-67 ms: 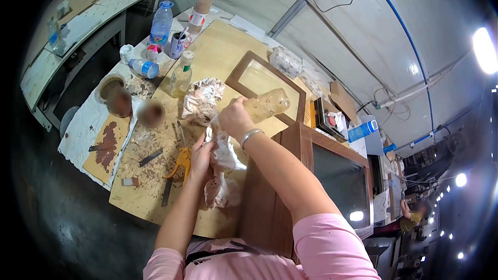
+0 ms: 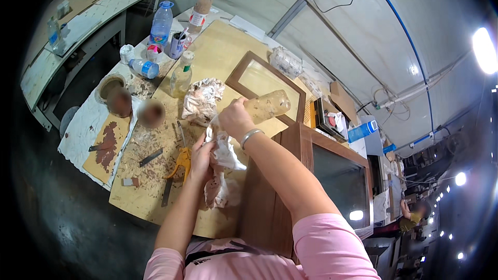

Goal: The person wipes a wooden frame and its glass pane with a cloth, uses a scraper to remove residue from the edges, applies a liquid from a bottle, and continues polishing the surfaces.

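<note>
Now your right hand (image 2: pixel 234 118) grips a stained plastic bottle (image 2: pixel 265 107), fingers wrapped round it, tipped mouth-down toward the rag (image 2: pixel 222 150), apparently to wet it. Your left hand (image 2: pixel 199 156) pinches that cloth bunched beneath the mouth, over the board's (image 2: pixel 223 54) near right edge, beside the dark wooden frame (image 2: pixel 291 142). Yellow-handled pliers (image 2: pixel 181 159) lie just left.

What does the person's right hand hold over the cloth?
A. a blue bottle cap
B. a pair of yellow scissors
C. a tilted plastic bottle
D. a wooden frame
C: the right hand grips a tilted, clear plastic bottle with its mouth toward the stained cloth that the left hand holds.
</note>
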{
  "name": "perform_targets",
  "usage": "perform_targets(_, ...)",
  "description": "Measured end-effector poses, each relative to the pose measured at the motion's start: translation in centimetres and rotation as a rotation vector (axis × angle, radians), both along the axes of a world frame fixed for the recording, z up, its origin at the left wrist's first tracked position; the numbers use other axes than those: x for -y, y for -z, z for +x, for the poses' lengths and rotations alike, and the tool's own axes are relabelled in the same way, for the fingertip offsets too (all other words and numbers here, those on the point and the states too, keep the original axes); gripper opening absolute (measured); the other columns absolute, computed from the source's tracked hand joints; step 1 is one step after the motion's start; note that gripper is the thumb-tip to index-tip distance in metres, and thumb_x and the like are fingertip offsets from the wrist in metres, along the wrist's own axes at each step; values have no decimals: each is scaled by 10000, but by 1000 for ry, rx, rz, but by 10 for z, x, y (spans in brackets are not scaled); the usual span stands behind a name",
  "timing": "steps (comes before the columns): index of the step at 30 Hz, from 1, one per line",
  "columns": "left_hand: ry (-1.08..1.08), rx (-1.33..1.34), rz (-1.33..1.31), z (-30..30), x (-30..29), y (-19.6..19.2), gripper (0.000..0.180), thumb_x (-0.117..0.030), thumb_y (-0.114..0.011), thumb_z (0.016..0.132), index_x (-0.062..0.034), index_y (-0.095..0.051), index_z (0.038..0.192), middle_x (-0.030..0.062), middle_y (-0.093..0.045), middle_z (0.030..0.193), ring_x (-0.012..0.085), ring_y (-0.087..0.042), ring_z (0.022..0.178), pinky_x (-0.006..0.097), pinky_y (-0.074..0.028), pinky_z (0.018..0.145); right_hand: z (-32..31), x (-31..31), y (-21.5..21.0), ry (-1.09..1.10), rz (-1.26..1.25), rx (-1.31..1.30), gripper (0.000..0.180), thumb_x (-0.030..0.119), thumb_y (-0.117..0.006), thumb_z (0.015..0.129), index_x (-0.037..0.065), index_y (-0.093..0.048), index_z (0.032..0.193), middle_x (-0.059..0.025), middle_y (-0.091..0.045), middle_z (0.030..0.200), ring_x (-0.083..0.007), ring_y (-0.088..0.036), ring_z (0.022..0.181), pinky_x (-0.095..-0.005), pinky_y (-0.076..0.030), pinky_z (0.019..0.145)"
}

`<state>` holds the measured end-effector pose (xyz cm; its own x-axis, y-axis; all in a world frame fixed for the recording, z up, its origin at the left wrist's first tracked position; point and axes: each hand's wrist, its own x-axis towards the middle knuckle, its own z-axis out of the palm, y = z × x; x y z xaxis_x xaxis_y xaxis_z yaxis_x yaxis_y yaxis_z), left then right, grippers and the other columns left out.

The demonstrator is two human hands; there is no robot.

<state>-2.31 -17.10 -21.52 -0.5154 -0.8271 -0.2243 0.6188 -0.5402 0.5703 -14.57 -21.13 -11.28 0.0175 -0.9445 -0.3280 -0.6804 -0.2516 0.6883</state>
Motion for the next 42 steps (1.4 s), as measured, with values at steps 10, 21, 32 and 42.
perform_targets(10, 23, -41, 1, 20, -10, -1, 443, 1, -523, 903, 44, -553, 1343, 111, -685, 1124, 190, -676, 947, 299, -539, 834, -41, 15, 24, 266, -493, 700, 296, 314, -754, 759, 73, -759, 930, -142, -728, 959, -359, -641, 1035, -488, -516, 873)
perform_targets(21, 134, -4, -69, 46, -47, -18, 500, 48, -507, 902, 63, -502, 1401, 131, -661, 1220, 187, -658, 1045, 311, -522, 908, -113, 15, 60, 1047, -1091, 1521, 364, 267, -879, 689, 22, -735, 918, -80, -740, 915, -194, -694, 828, -347, -527, 754)
perform_targets(32, 279, -17, -319, 13, -56, -90, 518, 55, -509, 904, 70, -456, 1420, 170, -635, 1274, 238, -662, 1093, 354, -541, 962, -113, -44, -157, 330, -799, 757, 211, 174, -645, 774, 24, -734, 892, -208, -717, 874, -361, -696, 942, -468, -558, 820)
perform_targets(42, 401, 122, -758, -19, -90, -194, 582, -45, -528, 902, 80, -408, 1458, 185, -588, 1329, 231, -628, 1149, 340, -492, 1015, -241, -529, -178, 925, -1231, 740, 379, 347, -636, 827, -6, -719, 936, -208, -710, 858, -357, -691, 838, -435, -532, 762)
